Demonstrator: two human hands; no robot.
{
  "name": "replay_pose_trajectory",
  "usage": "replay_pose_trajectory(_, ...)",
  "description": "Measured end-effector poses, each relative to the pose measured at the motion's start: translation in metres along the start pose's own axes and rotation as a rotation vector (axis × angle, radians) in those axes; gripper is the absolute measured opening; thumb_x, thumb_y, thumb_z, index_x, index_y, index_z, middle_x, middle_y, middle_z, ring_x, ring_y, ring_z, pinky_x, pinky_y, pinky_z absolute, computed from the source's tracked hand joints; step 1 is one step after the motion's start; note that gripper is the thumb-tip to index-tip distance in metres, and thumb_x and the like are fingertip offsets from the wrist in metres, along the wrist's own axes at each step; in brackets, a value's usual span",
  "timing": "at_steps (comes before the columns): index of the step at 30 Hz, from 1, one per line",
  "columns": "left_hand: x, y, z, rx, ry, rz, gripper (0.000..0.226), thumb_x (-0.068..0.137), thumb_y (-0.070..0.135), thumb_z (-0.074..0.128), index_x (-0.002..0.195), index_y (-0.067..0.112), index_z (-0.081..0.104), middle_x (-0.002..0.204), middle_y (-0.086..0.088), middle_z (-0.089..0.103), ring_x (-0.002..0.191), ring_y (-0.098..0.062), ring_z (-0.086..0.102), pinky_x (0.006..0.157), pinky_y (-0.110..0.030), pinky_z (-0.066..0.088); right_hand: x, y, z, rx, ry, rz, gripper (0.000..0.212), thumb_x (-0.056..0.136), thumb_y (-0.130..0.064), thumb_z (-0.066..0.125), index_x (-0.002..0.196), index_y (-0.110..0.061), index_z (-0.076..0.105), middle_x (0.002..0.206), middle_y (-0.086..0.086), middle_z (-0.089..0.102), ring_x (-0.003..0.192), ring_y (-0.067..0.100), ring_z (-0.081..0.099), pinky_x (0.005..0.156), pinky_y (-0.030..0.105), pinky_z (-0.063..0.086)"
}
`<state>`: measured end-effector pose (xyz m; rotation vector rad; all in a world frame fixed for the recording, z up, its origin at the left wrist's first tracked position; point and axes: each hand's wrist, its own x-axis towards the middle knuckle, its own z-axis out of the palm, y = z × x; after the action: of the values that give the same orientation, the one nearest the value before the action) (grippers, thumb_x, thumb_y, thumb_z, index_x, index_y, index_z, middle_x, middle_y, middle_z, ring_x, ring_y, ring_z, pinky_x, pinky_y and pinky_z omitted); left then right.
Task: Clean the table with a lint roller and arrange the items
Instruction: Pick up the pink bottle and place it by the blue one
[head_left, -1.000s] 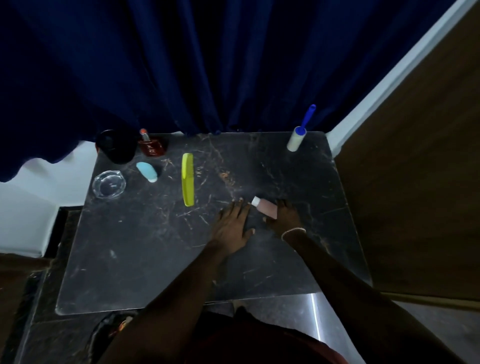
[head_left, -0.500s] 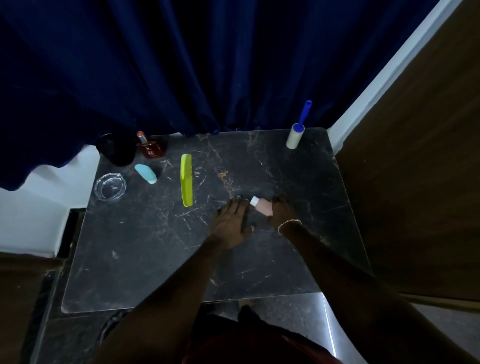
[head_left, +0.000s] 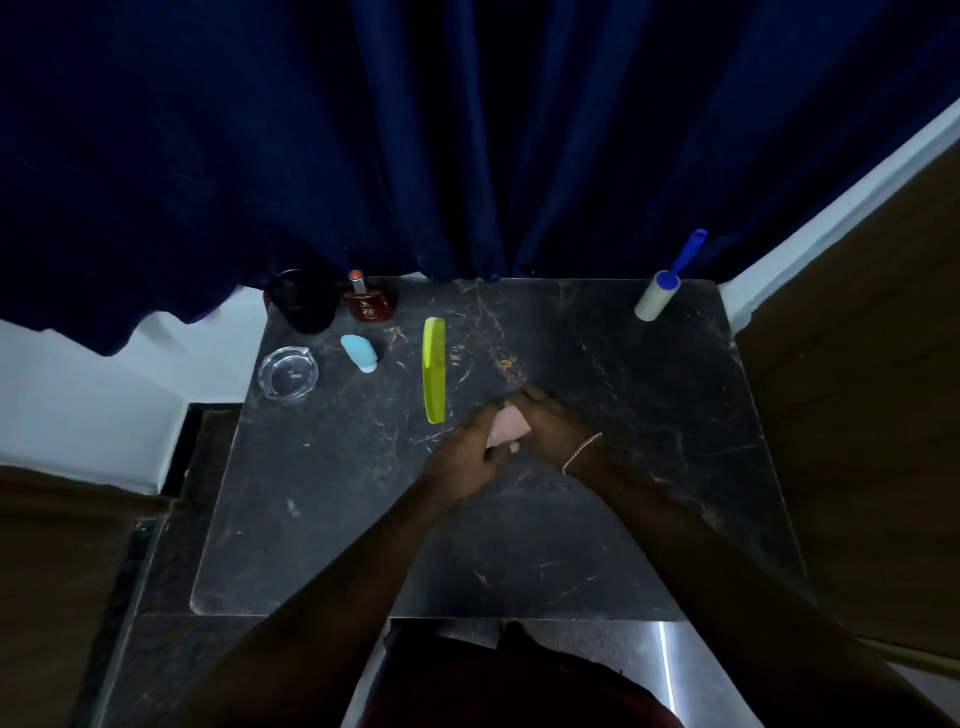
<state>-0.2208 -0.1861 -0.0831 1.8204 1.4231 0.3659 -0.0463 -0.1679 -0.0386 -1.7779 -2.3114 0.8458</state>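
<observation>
A small pink tube is held just above the middle of the black marble table. My left hand grips it from the left, fingers and thumb curled round it. From the right, my right hand, with a thin bracelet on its wrist, closes over the tube's far end, so most of the tube is hidden. The lint roller, a white roll on a blue handle, lies untouched at the table's far right corner.
A yellow-green comb lies left of my hands. Farther left are a light blue oval item, a glass ashtray, a brown perfume bottle and a black cup. A dark blue curtain hangs behind the table.
My left hand left its flat rest on the table and closed on the pink tube. My right hand brought the tube leftward, and both hands now meet on it.
</observation>
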Motion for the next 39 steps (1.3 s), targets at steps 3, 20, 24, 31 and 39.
replay_pose_trajectory(3, 0.001, -0.019, -0.027, -0.12, 0.041, -0.056, 0.054, 0.099, 0.025, 0.069, 0.148, 0.012, 0.049, 0.141, -0.013, 0.064, 0.127, -0.032, 0.062, 0.106, -0.048, 0.051, 0.024, -0.032, 0.005, -0.019, 0.01, -0.095, 0.046, 0.086, -0.01, 0.064, 0.131, -0.008, 0.058, 0.133, 0.013, 0.052, 0.123, 0.029, 0.052, 0.107, 0.03, 0.039)
replay_pose_trajectory(20, -0.01, -0.131, -0.124, -0.335, 0.224, -0.323, 0.028, 0.088, 0.008, 0.081, 0.11, -0.004, 0.068, 0.094, -0.006, 0.065, 0.083, -0.016, 0.058, 0.075, -0.023, 0.04, 0.125, -0.148, 0.086, 0.468, 0.091, 0.191, 0.028, 0.079, -0.005, 0.075, 0.105, 0.001, 0.07, 0.104, 0.017, 0.073, 0.099, 0.03, 0.068, 0.087, 0.036, 0.054)
replay_pose_trajectory(24, -0.005, -0.144, -0.13, -0.358, 0.255, -0.389, 0.029, 0.085, -0.004, 0.077, 0.113, -0.006, 0.07, 0.111, -0.02, 0.075, 0.103, -0.035, 0.072, 0.092, -0.04, 0.056, 0.136, -0.166, 0.095, 0.306, 0.134, 0.083, 0.028, 0.083, -0.006, 0.065, 0.11, -0.009, 0.072, 0.111, 0.009, 0.073, 0.106, 0.024, 0.067, 0.095, 0.023, 0.049)
replay_pose_trajectory(31, -0.003, -0.16, -0.138, -0.33, 0.186, -0.417, 0.041, 0.092, -0.004, 0.066, 0.133, -0.002, 0.061, 0.131, -0.023, 0.067, 0.124, -0.039, 0.064, 0.109, -0.043, 0.05, 0.148, -0.183, 0.107, 0.229, 0.193, -0.006, 0.019, 0.089, -0.014, 0.063, 0.101, -0.005, 0.073, 0.103, 0.013, 0.073, 0.102, 0.028, 0.068, 0.092, 0.028, 0.046)
replay_pose_trajectory(39, 0.0, -0.169, -0.14, -0.519, 0.124, -0.447, 0.049, 0.09, -0.021, 0.056, 0.137, -0.011, 0.052, 0.136, -0.033, 0.062, 0.128, -0.047, 0.061, 0.112, -0.057, 0.047, 0.154, -0.18, 0.12, 0.15, 0.11, 0.021, 0.027, 0.085, -0.013, 0.066, 0.112, -0.011, 0.071, 0.113, 0.009, 0.07, 0.109, 0.026, 0.065, 0.096, 0.035, 0.05)
